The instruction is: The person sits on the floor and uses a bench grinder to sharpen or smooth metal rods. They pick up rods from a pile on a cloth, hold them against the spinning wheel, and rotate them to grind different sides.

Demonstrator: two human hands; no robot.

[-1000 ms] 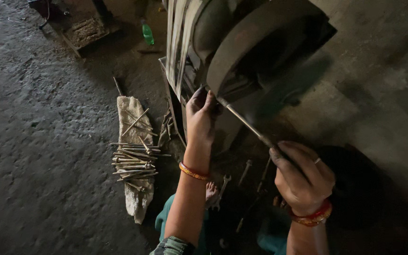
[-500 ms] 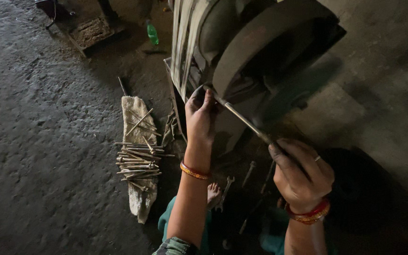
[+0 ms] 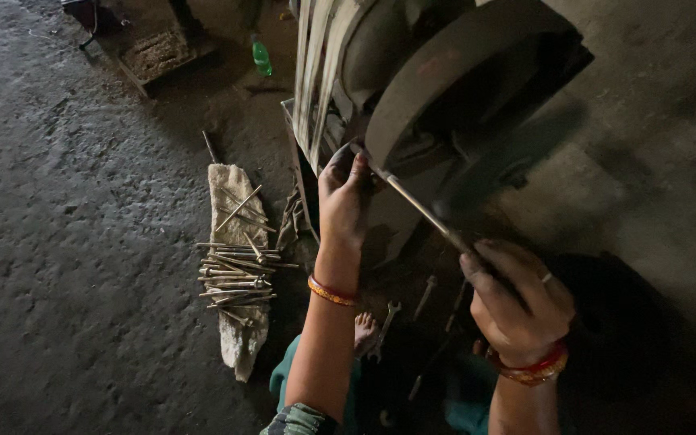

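Steel rod (image 3: 420, 211), thin and long, runs slantwise from the person's left hand (image 3: 343, 197) up at the big grinding wheel (image 3: 453, 89) down to the right hand (image 3: 517, 298) nearer the camera. The left fingers pinch the far tip right against the wheel's lower edge, and the right fingers are wrapped tight round the near end. Orange bangles on both wrists. Off to the left, a heap of similar rods (image 3: 235, 274) lies across a pale slab (image 3: 239, 338) on the dark floor. A green bottle (image 3: 261, 56) stands far back.
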